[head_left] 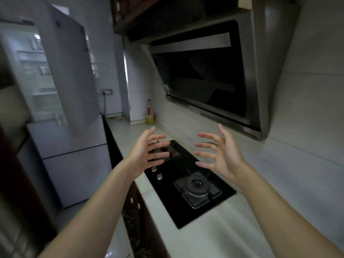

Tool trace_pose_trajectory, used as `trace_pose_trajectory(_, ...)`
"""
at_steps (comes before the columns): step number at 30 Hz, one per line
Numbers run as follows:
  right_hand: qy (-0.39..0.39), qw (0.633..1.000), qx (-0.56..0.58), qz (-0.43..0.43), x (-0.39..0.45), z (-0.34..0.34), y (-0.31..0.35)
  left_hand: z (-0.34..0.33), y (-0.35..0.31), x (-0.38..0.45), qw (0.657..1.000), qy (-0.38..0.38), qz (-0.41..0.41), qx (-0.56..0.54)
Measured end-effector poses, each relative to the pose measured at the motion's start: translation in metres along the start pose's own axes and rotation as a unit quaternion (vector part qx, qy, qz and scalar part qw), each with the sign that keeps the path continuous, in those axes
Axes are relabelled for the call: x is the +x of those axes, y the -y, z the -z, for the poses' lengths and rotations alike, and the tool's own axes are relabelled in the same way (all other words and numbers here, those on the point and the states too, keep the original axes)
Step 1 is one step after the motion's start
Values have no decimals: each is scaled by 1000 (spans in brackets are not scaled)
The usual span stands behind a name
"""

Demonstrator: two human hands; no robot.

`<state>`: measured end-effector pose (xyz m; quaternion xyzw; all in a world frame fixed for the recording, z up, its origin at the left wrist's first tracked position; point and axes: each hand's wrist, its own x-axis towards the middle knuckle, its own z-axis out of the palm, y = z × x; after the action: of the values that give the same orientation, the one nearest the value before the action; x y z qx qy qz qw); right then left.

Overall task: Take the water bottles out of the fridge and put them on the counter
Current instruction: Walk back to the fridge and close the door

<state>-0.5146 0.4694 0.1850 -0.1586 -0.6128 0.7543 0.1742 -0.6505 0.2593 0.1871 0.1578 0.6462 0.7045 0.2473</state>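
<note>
A tall grey fridge (78, 138) stands at the left with its upper door swung open. Lit white shelves (39, 71) show inside, blurred; I cannot make out any water bottles there. The white counter (214, 237) runs from the fridge toward me. My left hand (147, 153) and my right hand (221, 155) float side by side over the far end of the black hob, palms facing each other, fingers spread, holding nothing.
A black glass gas hob (188, 183) with two burners is set into the counter. A dark range hood (214, 71) juts out above it. A bottle of yellow oil (149, 116) stands in the far corner. Dark cabinets lie below the counter.
</note>
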Motion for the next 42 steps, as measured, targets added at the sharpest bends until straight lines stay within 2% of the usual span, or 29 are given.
trace_pose_trajectory(9,74,997,-27,-15,91,-137,-22,142,-17,32,996,-85,-14,-11)
trace_pose_trajectory(21,135,990,-27,-16,211,-307,-57,322,-39,97,990,-133,-19,-43)
trace_pose_trajectory(34,170,985,-32,-27,353,-409,-103,444,-38,197,987,-149,-2,-68)
trace_pose_trajectory(42,220,974,-29,-30,480,-491,-110,503,-76,286,980,-195,-10,-51)
